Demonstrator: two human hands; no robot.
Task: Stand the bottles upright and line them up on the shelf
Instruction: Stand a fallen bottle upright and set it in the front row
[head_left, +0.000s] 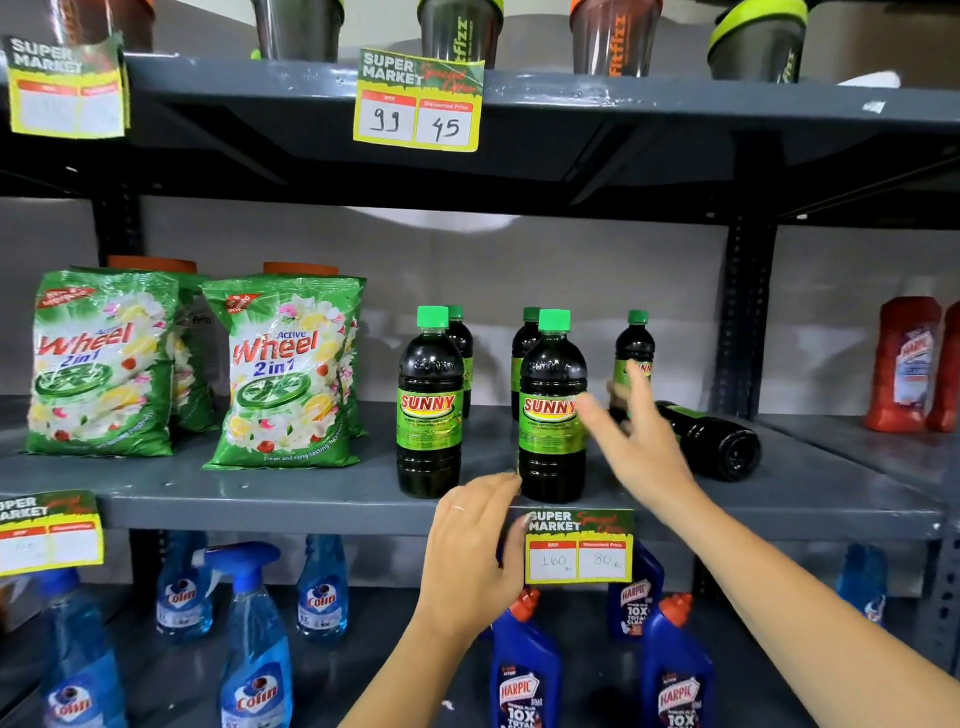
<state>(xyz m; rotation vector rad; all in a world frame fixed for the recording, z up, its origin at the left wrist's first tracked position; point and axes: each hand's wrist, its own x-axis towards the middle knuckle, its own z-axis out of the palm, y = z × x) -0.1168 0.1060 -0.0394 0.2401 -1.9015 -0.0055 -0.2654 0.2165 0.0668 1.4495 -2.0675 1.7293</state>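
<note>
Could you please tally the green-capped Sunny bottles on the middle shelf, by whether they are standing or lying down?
Standing: 5
Lying: 1
Total: 6

Bottles (430, 405) read SUNNY; packets (283, 374) read Wheel.

Grey metal shelf (260, 499) with detergent packets (283, 374), five upright bottles (430, 405) (one more toppled (711, 441)).
</note>
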